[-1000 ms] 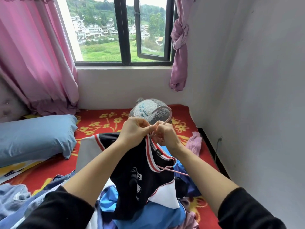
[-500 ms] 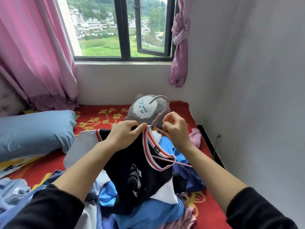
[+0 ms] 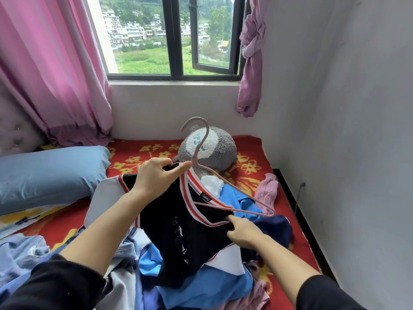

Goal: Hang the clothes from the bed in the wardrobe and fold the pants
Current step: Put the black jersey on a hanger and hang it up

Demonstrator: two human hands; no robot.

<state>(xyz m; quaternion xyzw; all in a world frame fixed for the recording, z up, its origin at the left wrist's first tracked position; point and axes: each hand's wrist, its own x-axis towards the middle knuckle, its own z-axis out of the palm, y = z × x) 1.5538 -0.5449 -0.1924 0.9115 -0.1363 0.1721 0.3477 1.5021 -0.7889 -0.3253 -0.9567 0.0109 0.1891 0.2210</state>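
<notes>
The left hand (image 3: pixel 158 177) grips the black sports shirt with the red and white striped collar (image 3: pixel 178 231) at one shoulder, its fingers curled around the cloth. The foot of the thin pink hanger (image 3: pixel 201 146) sits just at its thumb tip. The right hand (image 3: pixel 243 231) pinches the low edge of the same collar between thumb and fingers. The shirt hangs between the two hands, above a pile of blue and white clothes (image 3: pixel 201 285) on the bed with the red flowered blanket (image 3: pixel 248 144).

The hanger is only half inside, I think. One arm goes into the neck opening below the left hand, while the other arm pokes out past the right hand, bare and free.

To do this step well, the right hand should probably stretch the collar outward and slip it over that free end, so that the shoulder seam sits on the hanger arm. The left hand should keep the hook upright and steady. The collar looks elastic, so a gentle pull may be enough; a hard pull could bend the thin hanger or let the first shoulder slide off.
</notes>
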